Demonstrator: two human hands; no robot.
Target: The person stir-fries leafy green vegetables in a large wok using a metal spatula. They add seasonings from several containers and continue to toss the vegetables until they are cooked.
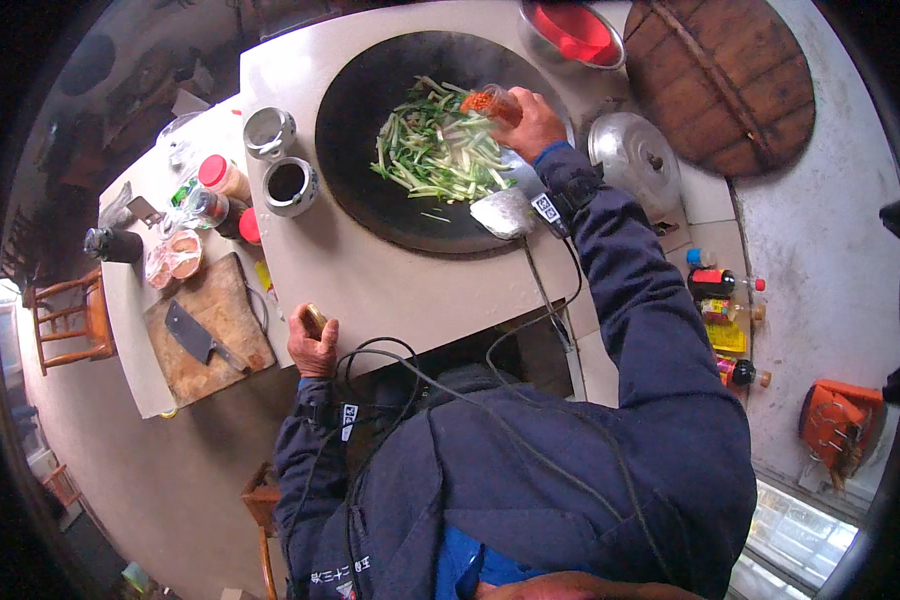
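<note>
My right hand grips a clear jar of red chilli seasoning, tilted over a large black wok. Chopped green vegetables with pale stalks lie in the wok, with faint steam above. A metal spatula rests across the wok's near right edge, its thin handle pointing towards me. At the counter's near left edge, my left hand holds a small yellowish lid-like object; its exact kind is unclear.
Two ceramic pots stand left of the wok. A cleaver lies on a wooden cutting board near lidded jars. To the right are an aluminium lid, a round wooden lid and several bottles. Cables cross my front.
</note>
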